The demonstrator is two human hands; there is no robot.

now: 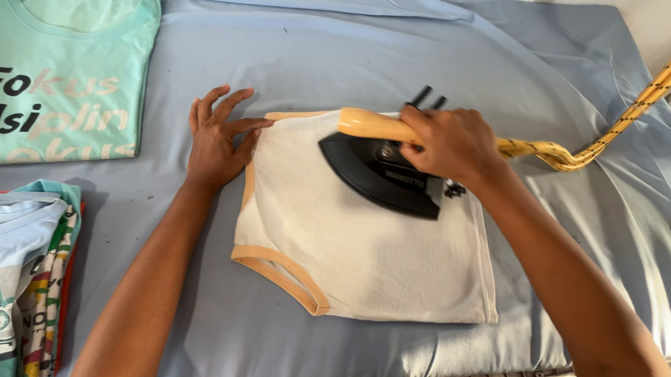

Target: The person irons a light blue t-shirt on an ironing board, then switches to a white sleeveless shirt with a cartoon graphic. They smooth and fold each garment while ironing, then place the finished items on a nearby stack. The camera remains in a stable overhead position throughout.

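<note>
We're in a home here — a household ironing corner, by every sign. A pale blue sheet (390,53) is spread over a padded surface as a makeshift ironing pad, creased and soft at the edges. A black electric iron (379,172) with an orange handle sits on a small cream garment (367,247), its braided yellow cord (616,123) trailing off to the right. At the left edge waits a stack of folded clothes (23,281), and above it a mint-green printed T-shirt (64,71) lies flat — laundry day, plainly.
</note>
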